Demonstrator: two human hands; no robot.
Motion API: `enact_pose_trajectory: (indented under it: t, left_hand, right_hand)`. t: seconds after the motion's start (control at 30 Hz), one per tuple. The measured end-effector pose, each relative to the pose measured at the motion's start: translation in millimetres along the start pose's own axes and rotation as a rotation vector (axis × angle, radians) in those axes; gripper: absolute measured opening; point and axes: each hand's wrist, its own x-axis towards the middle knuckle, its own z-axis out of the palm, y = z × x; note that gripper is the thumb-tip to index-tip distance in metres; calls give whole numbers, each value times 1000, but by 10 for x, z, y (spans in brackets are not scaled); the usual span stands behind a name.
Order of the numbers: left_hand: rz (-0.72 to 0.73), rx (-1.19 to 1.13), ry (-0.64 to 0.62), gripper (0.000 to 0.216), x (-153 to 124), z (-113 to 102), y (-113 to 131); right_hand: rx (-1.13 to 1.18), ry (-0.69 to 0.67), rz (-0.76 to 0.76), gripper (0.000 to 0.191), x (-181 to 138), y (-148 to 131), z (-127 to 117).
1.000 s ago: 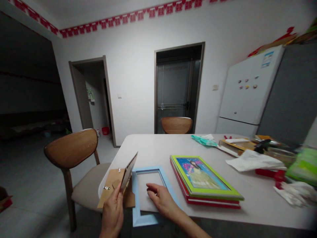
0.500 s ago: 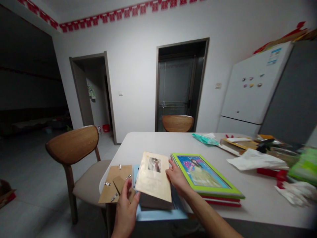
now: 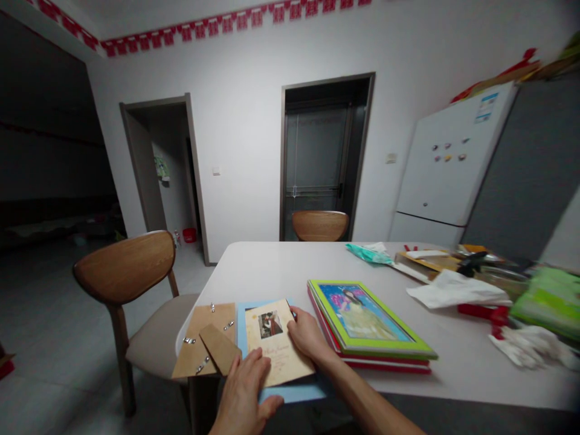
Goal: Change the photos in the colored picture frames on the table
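Observation:
A cream printed card (image 3: 276, 341) with a small photo lies on the light blue picture frame (image 3: 290, 391) at the table's near edge. My left hand (image 3: 244, 393) rests flat on the card's lower left, fingers stretched out. My right hand (image 3: 308, 335) presses the card's right edge, fingers spread on it. To the left lies the brown frame backing board (image 3: 206, 347) with metal clips and a stand flap. On the right sits a stack of frames, the top one green (image 3: 369, 320) with a picture of a figure in a dress.
The white table (image 3: 281, 266) holds clutter at the right: white paper (image 3: 453, 289), a teal packet (image 3: 365, 252), green packs (image 3: 548, 296), red items. Wooden chairs stand at the left (image 3: 127, 272) and at the far side (image 3: 319, 225). A white fridge (image 3: 446, 169) is at the right.
The card was held upright in my left hand, then tilted over the frame with both hands; now it lies flat on the blue frame under both hands.

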Motion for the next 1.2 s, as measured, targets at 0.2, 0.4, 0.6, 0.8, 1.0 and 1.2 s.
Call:
enact_pose_trajectory:
  t: [0.2, 0.4, 0.6, 0.8, 1.0, 1.2]
  left_hand:
    - [110, 89, -13, 52, 29, 89, -127]
    - [178, 180, 33, 48, 69, 158, -212]
    - [293, 256, 88, 40, 99, 177, -291]
    - [420, 264, 185, 36, 152, 250, -397]
    - [281, 210, 244, 49, -6, -16, -578]
    - [-205, 284, 235, 52, -171, -228, -1110]
  right_hand:
    - [-325, 62, -101, 30, -112, -8, 31]
    - [-417, 30, -152, 27, -220, -2, 41]
    - [-493, -45, -110, 33, -226, 9, 115]
    - [-510, -55, -128, 31, -204, 23, 114]
    - [-400, -37, -231, 31, -313, -150, 26]
    - [-302, -221, -414, 37, -451, -606, 304]
